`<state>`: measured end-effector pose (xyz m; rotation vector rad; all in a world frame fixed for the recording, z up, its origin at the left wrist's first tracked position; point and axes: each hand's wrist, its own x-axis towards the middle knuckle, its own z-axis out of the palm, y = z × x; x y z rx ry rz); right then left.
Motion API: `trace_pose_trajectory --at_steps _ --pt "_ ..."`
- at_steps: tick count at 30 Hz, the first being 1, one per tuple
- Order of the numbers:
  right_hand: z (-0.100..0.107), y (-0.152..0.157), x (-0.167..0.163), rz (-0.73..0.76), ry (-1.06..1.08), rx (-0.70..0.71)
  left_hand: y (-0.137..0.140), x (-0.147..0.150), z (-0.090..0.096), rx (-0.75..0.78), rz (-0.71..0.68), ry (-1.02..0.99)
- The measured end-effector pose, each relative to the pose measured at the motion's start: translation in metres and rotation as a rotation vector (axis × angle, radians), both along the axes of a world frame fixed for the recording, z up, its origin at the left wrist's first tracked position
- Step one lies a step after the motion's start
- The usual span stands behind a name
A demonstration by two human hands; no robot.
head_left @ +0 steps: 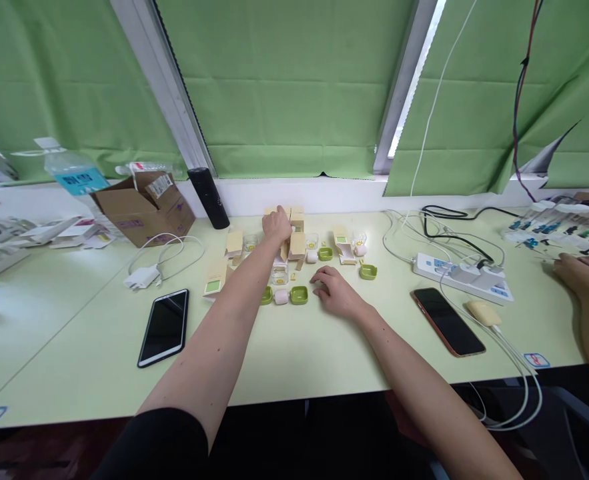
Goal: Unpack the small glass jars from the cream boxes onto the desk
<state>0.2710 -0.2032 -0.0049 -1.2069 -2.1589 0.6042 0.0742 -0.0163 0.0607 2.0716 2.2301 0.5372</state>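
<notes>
1. Four green dishes (299,295) showed on the pale table (284,360), clustered loosely with beige cartons (343,245), clear cups (311,241) and pinkish cylinders (281,297).
2. Left hand (277,225) reached to the back of the cluster, at the cartons nearest the wall. Fingers pointed away and down; could not tell whether they pinched anything.
3. Right hand (337,291) was low over the table, just right of the nearest dishes. Fingers loosely curled, slightly apart.
4. One cylinder sat between the two nearest dishes.
5. Tablet (163,328) lay left of the arms; phone (447,321) lay right, near a white power strip (461,277).
6. Co-worker's hand (581,275) was at the far right edge.
</notes>
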Motion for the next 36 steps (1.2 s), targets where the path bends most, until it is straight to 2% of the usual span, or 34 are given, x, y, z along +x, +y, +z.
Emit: trace_pose_trajectory --at_steps 7,13,17,20,23,26,28,30,33,36 --pt "0.001 -0.001 0.0 0.004 0.004 -0.011 -0.005 0.003 0.001 0.042 0.042 -0.109" --pt "-0.003 0.001 0.001 0.006 0.026 0.005 -0.028 0.004 0.021 0.228 0.035 -0.257" --pt "-0.006 0.005 0.003 -0.018 0.123 -0.011 -0.065 0.001 0.044 0.362 -0.034 -0.37" --pt "-0.006 0.01 0.006 -0.102 0.237 0.005 -0.113 -0.004 0.052 0.402 -0.216 -0.496" --pt "-0.005 0.016 0.009 -0.22 0.381 0.046 -0.176 -0.013 0.044 0.284 -0.44 -0.559" --pt "-0.002 0.02 0.012 -0.289 0.478 0.072 -0.237 -0.029 0.024 0.095 -0.623 -0.593" --pt "-0.001 0.019 0.012 -0.304 0.491 0.079 -0.268 -0.04 0.01 -0.012 -0.712 -0.587" --pt "0.001 0.017 0.01 -0.302 0.469 0.088 -0.289 -0.048 -0.002 -0.091 -0.787 -0.574" --pt "0.004 0.011 0.009 -0.274 0.393 0.128 -0.304 -0.054 -0.015 -0.148 -0.844 -0.57" --pt "0.009 0.005 0.009 -0.232 0.31 0.197 -0.314 -0.051 -0.028 -0.023 -0.743 -0.643"
